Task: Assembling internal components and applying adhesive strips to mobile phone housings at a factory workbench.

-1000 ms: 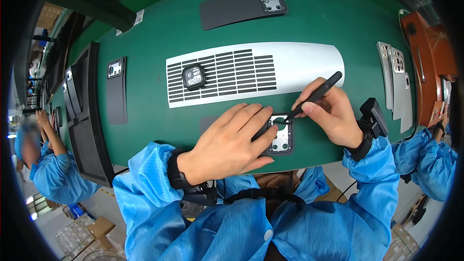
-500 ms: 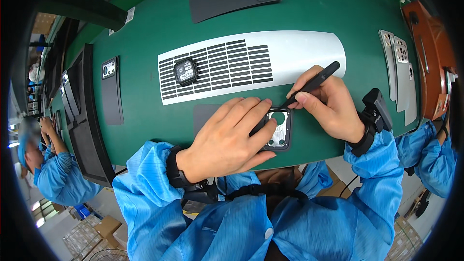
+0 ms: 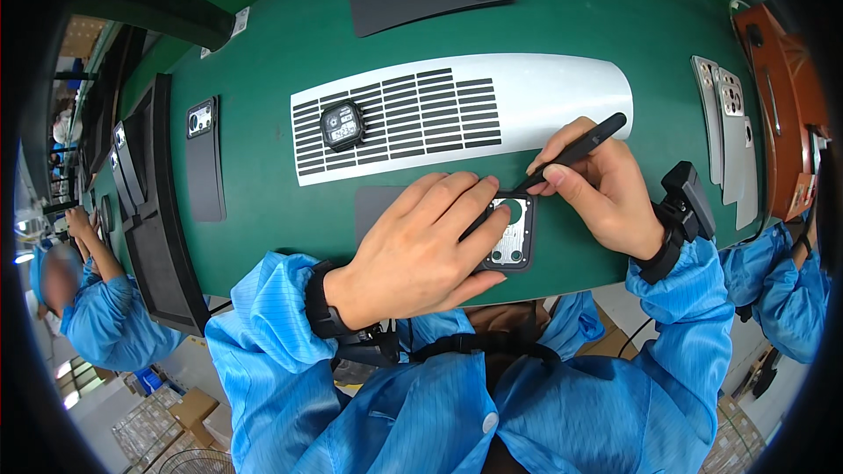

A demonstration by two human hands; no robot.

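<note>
A flat, dark grey rectangular panel (image 3: 376, 209) lies on the green tabletop (image 3: 263, 215) close to the near edge, its long axis running left to right. At its right end sits a silver metal plate with round holes (image 3: 507, 248), inside a black rim. That plate is down and to the left of the grip, between the two hands; the left hand (image 3: 408, 241) is the nearer, its index fingertip over the plate's left side.

The right hand (image 3: 606, 202) pinches a slim, tapered black pen-like tool (image 3: 584, 147) between thumb and fingers, wrist to the right. The tool slants down and left, its point at the rim's upper edge; whether it touches or carries anything, I cannot tell. The left hand rests palm down across the panel, fingers loosely spread and angled up and right, thumb apart below
</note>
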